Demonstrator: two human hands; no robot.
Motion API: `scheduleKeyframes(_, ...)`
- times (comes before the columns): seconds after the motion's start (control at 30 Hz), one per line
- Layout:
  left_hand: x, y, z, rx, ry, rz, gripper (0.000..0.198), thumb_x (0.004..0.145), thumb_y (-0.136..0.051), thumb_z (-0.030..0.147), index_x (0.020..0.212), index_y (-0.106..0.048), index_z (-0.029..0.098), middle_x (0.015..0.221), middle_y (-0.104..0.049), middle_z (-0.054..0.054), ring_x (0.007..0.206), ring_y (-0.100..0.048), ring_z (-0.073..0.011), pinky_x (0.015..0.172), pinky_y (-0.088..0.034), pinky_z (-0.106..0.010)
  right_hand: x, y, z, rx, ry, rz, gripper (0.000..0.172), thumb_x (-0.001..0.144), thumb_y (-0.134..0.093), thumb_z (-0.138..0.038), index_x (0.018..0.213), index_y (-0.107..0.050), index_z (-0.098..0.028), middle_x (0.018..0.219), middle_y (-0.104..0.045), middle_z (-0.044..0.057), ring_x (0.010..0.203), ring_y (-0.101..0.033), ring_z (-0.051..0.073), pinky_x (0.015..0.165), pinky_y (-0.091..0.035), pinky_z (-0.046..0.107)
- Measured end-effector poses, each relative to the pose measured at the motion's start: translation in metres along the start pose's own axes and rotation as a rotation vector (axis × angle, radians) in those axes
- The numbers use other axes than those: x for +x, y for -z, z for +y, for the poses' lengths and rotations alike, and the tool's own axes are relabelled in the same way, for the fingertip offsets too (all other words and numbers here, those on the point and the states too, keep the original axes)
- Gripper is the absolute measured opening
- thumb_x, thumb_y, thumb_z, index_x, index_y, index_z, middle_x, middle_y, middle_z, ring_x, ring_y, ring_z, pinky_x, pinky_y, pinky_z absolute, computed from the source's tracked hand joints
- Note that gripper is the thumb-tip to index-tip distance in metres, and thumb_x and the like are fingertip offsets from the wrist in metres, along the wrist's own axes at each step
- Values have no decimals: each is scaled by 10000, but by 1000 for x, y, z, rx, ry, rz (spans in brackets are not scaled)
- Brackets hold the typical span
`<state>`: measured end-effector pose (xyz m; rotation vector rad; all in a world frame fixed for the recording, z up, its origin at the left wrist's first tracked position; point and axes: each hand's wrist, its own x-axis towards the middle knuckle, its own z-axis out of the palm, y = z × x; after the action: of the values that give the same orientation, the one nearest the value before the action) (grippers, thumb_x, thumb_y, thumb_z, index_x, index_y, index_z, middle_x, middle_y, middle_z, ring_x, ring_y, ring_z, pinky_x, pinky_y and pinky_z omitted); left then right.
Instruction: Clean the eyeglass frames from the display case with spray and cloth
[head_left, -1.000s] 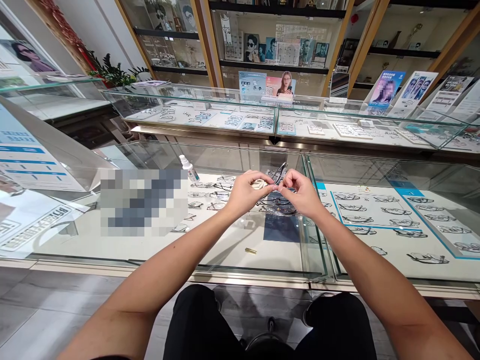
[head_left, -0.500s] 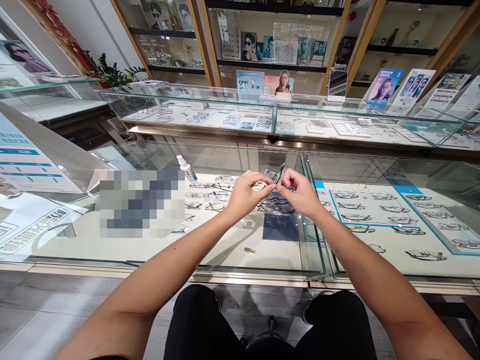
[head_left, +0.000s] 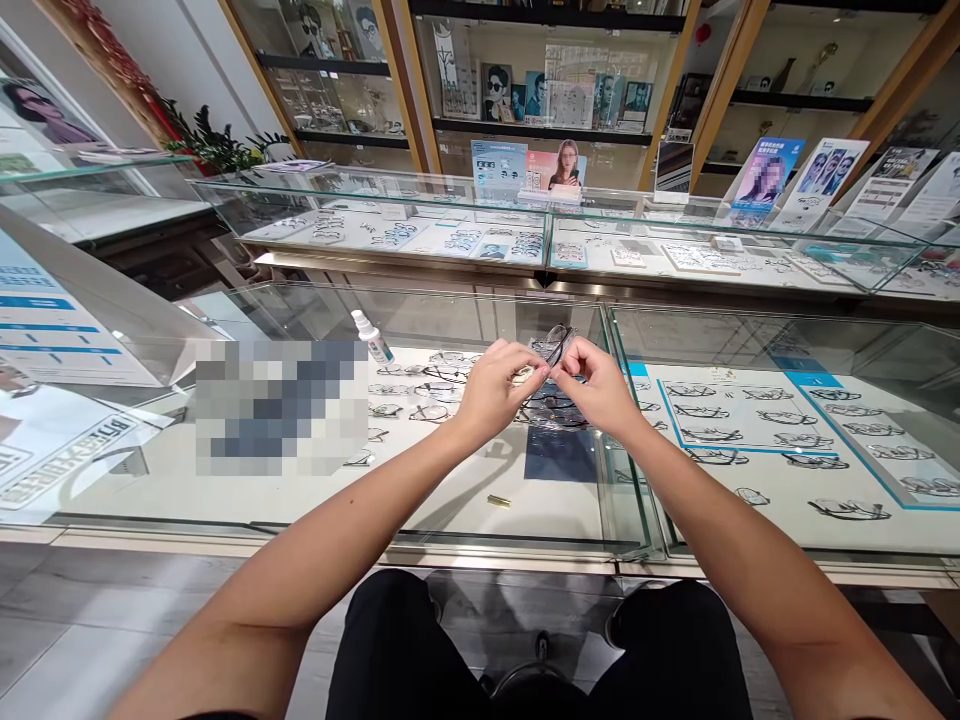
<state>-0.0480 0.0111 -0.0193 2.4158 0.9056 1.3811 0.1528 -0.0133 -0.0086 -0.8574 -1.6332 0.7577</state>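
Observation:
A pair of thin-framed eyeglasses (head_left: 556, 341) is held up over the glass counter, between the fingertips of both hands. My left hand (head_left: 496, 388) is closed in a pinch, with a bunched, pale cream cloth (head_left: 523, 374) partly hidden in its fingers, close against the glasses. My right hand (head_left: 600, 385) pinches the glasses between thumb and curled fingers. Just below the hands are more eyeglasses (head_left: 553, 408), and a dark blue square (head_left: 561, 457) is partly under them. On the left, a white spray bottle (head_left: 373, 338) stands upright.
The near glass counter (head_left: 480, 548) has rows of eyeglasses (head_left: 706, 411) inside, to the right. A small gold-coloured piece (head_left: 499, 501) lies near the front. Far left stands a large white sign (head_left: 82, 310), beside a blurred-out patch. Another glass showcase (head_left: 420, 215) runs behind.
The eyeglasses have turned in my fingers, so a rounded rim now shows above the hands. Both hands stay nearly in place.

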Motion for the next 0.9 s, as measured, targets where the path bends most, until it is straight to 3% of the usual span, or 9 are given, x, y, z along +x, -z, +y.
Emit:
scheduleKeyframes(0.27, 0, -1, 2, -17, 65, 9, 209, 1086, -672, 370, 947, -758, 240, 1024, -836, -43, 953, -706, -226, 928, -504, -393, -1, -3, -3, -5, 18, 30, 348, 899, -727, -305, 764, -409, -273, 811, -501, -19, 764, -533, 193, 745, -398, 353)
scheduleKeyframes(0.6, 4, 0, 0, -276, 329, 138, 301, 969, -788, 538, 942, -851, 245, 1019, -854, -59, 1020, -766, -264, 971, -578, -405, -2, -3, -1, 96, 40, 37, 321, 878, -719, -226, 779, -418, -278, 835, -586, -11, 811, -591, 203, 813, -443, 372)
scheduleKeyframes(0.9, 4, -1, 1, -316, 344, 143, 352, 924, -826, 589, 921, -858, 238, 1008, -854, -73, 1013, -772, -273, 976, -585, -424, 0, -1, 0, 129, 8, 0, 309, 864, -712, -269, 794, -411, -278, 830, -561, -15, 809, -544, 192, 811, -454, 369)
